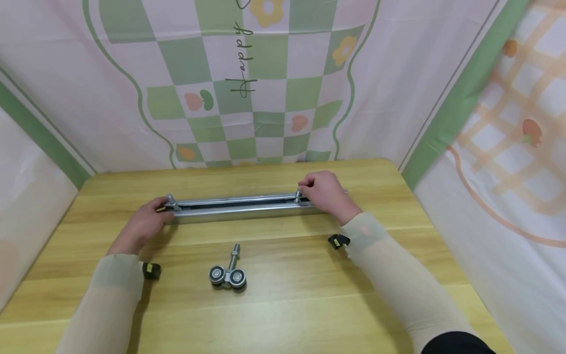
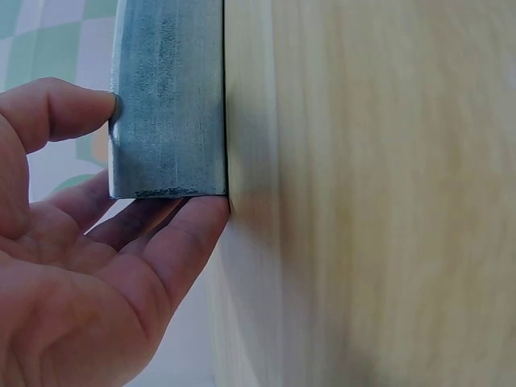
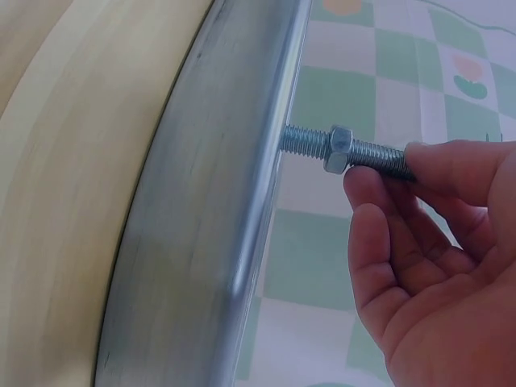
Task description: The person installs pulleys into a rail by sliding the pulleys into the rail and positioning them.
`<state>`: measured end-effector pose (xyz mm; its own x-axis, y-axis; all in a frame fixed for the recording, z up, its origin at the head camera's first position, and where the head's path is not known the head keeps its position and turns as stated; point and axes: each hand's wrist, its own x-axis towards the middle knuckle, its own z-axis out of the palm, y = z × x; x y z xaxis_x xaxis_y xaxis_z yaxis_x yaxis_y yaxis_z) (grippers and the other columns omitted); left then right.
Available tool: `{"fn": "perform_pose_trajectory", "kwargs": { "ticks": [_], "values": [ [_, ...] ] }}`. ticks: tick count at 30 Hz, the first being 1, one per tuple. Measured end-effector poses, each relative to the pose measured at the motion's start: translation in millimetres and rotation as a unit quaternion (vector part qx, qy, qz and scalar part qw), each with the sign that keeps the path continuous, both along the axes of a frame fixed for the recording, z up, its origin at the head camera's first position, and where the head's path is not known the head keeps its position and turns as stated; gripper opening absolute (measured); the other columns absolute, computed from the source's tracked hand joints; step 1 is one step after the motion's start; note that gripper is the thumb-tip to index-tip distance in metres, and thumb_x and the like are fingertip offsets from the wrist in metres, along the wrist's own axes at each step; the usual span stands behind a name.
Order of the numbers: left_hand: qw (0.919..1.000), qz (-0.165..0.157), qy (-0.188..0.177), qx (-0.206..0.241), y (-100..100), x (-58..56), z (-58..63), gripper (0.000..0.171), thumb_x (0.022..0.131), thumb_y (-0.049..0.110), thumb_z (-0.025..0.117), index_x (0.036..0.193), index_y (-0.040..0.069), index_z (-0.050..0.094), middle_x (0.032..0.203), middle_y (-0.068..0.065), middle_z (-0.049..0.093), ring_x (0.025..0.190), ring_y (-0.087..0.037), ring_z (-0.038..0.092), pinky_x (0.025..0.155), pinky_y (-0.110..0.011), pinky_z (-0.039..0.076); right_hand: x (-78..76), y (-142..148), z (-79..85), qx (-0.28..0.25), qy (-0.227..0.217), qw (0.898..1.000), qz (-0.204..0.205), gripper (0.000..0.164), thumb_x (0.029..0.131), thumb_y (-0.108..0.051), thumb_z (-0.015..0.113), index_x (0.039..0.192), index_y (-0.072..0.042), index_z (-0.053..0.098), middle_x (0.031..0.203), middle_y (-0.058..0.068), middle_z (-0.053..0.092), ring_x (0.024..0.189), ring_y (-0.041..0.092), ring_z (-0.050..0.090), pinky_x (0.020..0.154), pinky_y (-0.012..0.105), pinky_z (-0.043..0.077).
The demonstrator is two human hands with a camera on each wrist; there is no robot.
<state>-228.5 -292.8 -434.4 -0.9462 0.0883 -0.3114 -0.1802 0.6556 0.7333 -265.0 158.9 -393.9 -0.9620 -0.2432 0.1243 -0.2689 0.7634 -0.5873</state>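
Observation:
A long grey metal channel rail (image 1: 239,212) lies across the far part of the table, its slotted side facing up. My left hand (image 1: 145,222) is at its left end. In the left wrist view the thumb lies on the rail's (image 2: 169,97) upper edge and fingers touch its end face. Near the other end, my right hand (image 1: 327,194) pinches the top of a threaded bolt (image 3: 306,143) with a hex nut (image 3: 339,149), which stands up out of the slot. Whatever is below the bolt is hidden inside the rail. Another bolt piece (image 1: 171,200) sticks up beside my left fingers.
A roller trolley (image 1: 227,276) with wheels and a threaded stem lies on the wooden table (image 1: 292,309), nearer than the rail. Patterned cloth (image 1: 283,98) hangs behind the table's far edge and at both sides. Small black wrist cameras (image 1: 152,271) sit by the sleeves.

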Motion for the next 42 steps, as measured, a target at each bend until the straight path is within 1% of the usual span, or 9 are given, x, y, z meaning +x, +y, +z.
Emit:
{"fn": "perform_pose_trajectory", "kwargs": {
  "ticks": [3, 12, 21, 24, 29, 33, 38, 42],
  "values": [
    [1.0000, 0.000, -0.002, -0.001, 0, -0.2, 0.0, 0.072, 0.104, 0.034, 0.048, 0.160, 0.006, 0.012, 0.159, -0.028, 0.016, 0.141, -0.054, 0.015, 0.108, -0.069, 0.019, -0.4, -5, 0.0, 0.001, 0.004, 1.000, 0.005, 0.016, 0.096, -0.018, 0.066, 0.100, -0.006, 0.077, 0.094, 0.003, 0.072, 0.080, 0.020, 0.061, 0.075, 0.038, 0.050],
    [1.0000, 0.004, -0.003, 0.004, 0, -0.6, -0.2, 0.071, 0.104, 0.032, 0.048, 0.160, 0.006, 0.012, 0.160, -0.027, 0.016, 0.142, -0.052, 0.015, 0.109, -0.068, 0.019, -2.0, -22, -0.4, 0.018, 0.018, 1.000, 0.017, 0.014, 0.096, -0.018, 0.066, 0.096, -0.010, 0.078, 0.092, 0.002, 0.072, 0.080, 0.020, 0.061, 0.076, 0.037, 0.050],
    [0.9999, 0.006, -0.006, 0.007, 1, -0.2, 0.6, 0.072, 0.104, 0.031, 0.049, 0.160, 0.006, 0.012, 0.160, -0.027, 0.016, 0.142, -0.052, 0.016, 0.108, -0.067, 0.020, -4.3, -38, -1.2, 0.026, 0.030, 0.999, 0.032, 0.014, 0.095, -0.017, 0.067, 0.097, -0.008, 0.078, 0.094, 0.003, 0.073, 0.086, 0.020, 0.063, 0.081, 0.038, 0.051],
    [0.9999, 0.005, -0.007, 0.006, 1, -0.1, 1.3, 0.072, 0.104, 0.031, 0.049, 0.160, 0.006, 0.012, 0.160, -0.028, 0.016, 0.142, -0.052, 0.016, 0.108, -0.067, 0.020, -5.5, -42, -2.4, 0.027, 0.029, 0.999, 0.034, 0.014, 0.095, -0.018, 0.067, 0.097, -0.008, 0.078, 0.096, 0.003, 0.074, 0.087, 0.019, 0.064, 0.081, 0.037, 0.051],
    [1.0000, 0.002, -0.007, -0.001, 1, -0.2, 2.3, 0.073, 0.104, 0.034, 0.049, 0.160, 0.006, 0.012, 0.160, -0.028, 0.016, 0.141, -0.053, 0.016, 0.108, -0.069, 0.019, -4.7, -49, -1.0, 0.026, 0.013, 0.999, 0.037, 0.016, 0.096, -0.018, 0.066, 0.102, -0.007, 0.078, 0.101, 0.004, 0.074, 0.091, 0.019, 0.065, 0.083, 0.037, 0.051],
    [1.0000, 0.000, -0.004, -0.007, 0, -1.1, 1.6, 0.073, 0.103, 0.034, 0.049, 0.159, 0.005, 0.013, 0.159, -0.029, 0.017, 0.141, -0.053, 0.018, 0.108, -0.068, 0.021, -4.6, -56, -1.1, 0.025, 0.017, 0.999, 0.043, 0.018, 0.097, -0.017, 0.066, 0.104, -0.006, 0.077, 0.103, 0.005, 0.074, 0.094, 0.020, 0.065, 0.085, 0.037, 0.051],
    [0.9999, 0.000, -0.002, -0.012, 0, -2.3, 1.0, 0.073, 0.103, 0.034, 0.049, 0.159, 0.005, 0.013, 0.159, -0.029, 0.017, 0.140, -0.054, 0.017, 0.107, -0.069, 0.021, -5.8, -63, -2.9, 0.027, 0.030, 0.998, 0.048, 0.017, 0.097, -0.018, 0.065, 0.101, -0.007, 0.078, 0.102, 0.004, 0.074, 0.093, 0.018, 0.065, 0.086, 0.036, 0.051],
    [0.9999, 0.001, -0.003, -0.010, 0, -2.5, 1.4, 0.073, 0.103, 0.033, 0.050, 0.159, 0.005, 0.013, 0.159, -0.030, 0.016, 0.140, -0.054, 0.017, 0.107, -0.068, 0.021, -6.0, -68, -4.0, 0.023, 0.036, 0.998, 0.051, 0.015, 0.097, -0.017, 0.066, 0.095, -0.009, 0.078, 0.099, 0.002, 0.074, 0.089, 0.016, 0.064, 0.083, 0.034, 0.051]
  ]
}}
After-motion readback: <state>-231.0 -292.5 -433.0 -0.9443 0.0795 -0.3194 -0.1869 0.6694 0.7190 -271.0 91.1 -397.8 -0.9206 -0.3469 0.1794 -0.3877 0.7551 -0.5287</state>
